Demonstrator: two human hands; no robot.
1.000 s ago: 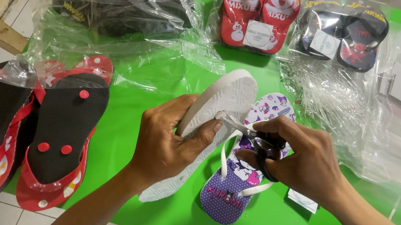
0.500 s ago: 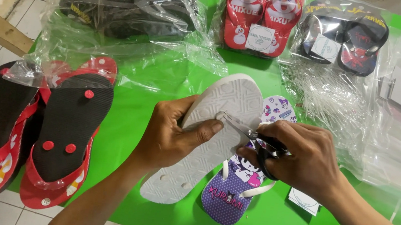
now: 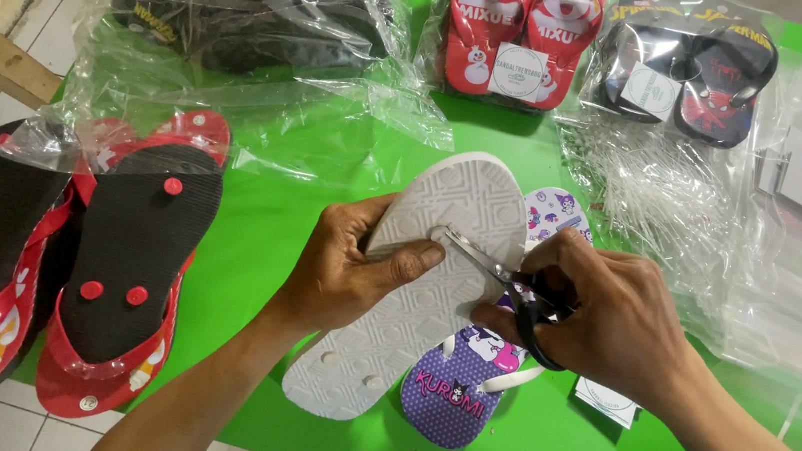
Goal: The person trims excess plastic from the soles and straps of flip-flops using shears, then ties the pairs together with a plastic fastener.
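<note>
The left hand (image 3: pixel 351 270) has a white flip-flop (image 3: pixel 413 297) turned sole up, fingers wrapped round its edge and the thumb pressed flat on the patterned sole near the toe end. So that hand is closed on the flip-flop, holding it tilted over the green table (image 3: pixel 268 241). The right hand (image 3: pixel 602 314) is gripping a pair of scissors (image 3: pixel 506 278) by the black handles, fingers through the loops, with the metal blades pointing at the strap plug on the sole, right next to the left thumb. I can't tell if the blades are actually cutting anything, they look nearly closed.

Just under the white one lies a purple flip-flop (image 3: pixel 457 393) with a cartoon print, face up on the table, partly covered. Off to the left there's a stack of red and black flip-flops (image 3: pixel 115 263) sole up, hanging a bit over the table edge. Along the back are bagged pairs: black ones (image 3: pixel 245 6), red ones (image 3: pixel 514 27) and dark blue ones (image 3: pixel 691 67). Clear plastic bags (image 3: pixel 676 196) are piled on the right side.
</note>
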